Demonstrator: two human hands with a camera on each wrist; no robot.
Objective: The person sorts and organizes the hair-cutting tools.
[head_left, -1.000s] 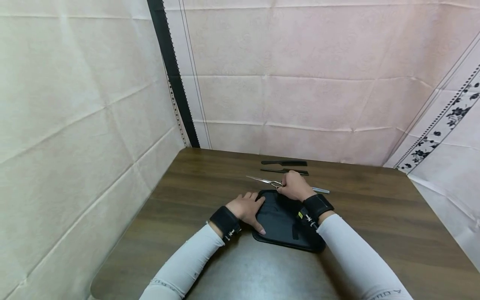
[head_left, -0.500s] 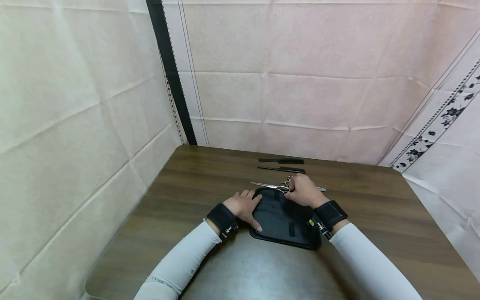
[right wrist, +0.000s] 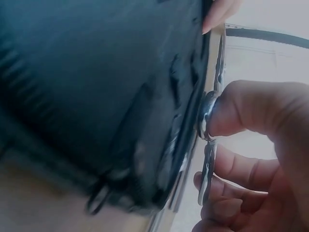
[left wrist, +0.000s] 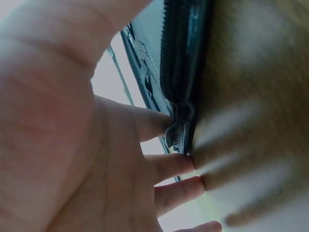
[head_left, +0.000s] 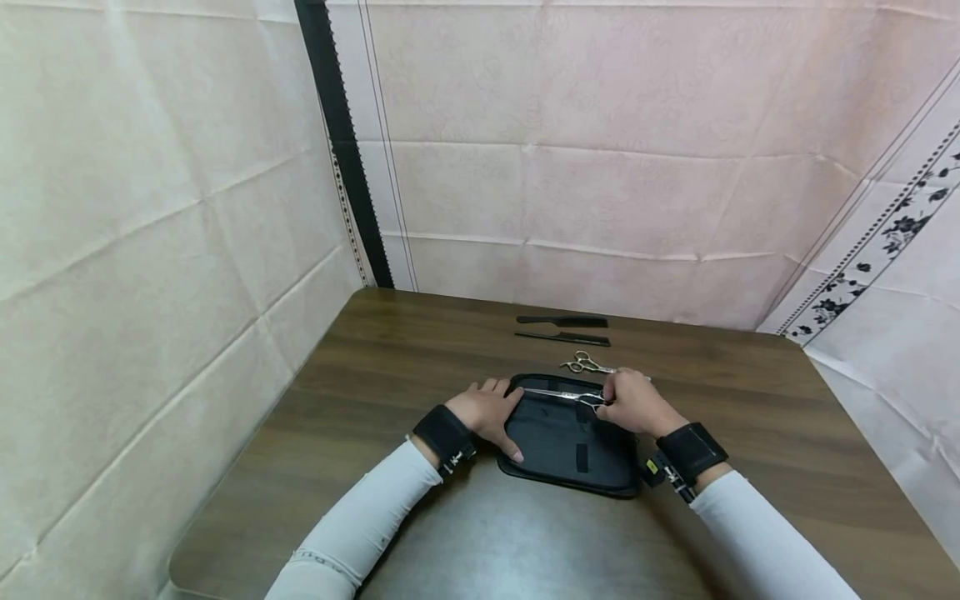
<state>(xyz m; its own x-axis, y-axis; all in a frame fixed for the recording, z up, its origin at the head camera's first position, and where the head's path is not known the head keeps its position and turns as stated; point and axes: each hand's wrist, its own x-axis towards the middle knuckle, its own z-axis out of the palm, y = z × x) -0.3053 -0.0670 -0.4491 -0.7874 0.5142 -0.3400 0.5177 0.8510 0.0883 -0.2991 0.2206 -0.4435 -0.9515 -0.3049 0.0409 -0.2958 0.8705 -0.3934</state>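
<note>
A black zip case (head_left: 551, 442) lies spread on the table, its dark inner face up with short straps on it. My left hand (head_left: 483, 415) rests on the case's left edge, thumb over the border and fingers spread at the rim; the left wrist view shows these fingers (left wrist: 174, 195) extended beside the zip (left wrist: 166, 53). My right hand (head_left: 636, 404) pinches hair scissors (head_left: 555, 392) by the handle rings (right wrist: 207, 116), blades pointing left over the upper part of the case. A second pair of scissors (head_left: 583, 363) lies behind the case, partly hidden by my right hand.
Two black combs, one broader (head_left: 566, 321) and one slimmer (head_left: 570, 338), lie parallel near the back of the wooden table (head_left: 420, 350). Cloth-covered walls (head_left: 615, 200) rise behind the table and along its left side.
My right hand has brought the scissors toward me and to the right, from the case's back edge to over its upper part. The second scissors have come into view. The left hand stays put.
</note>
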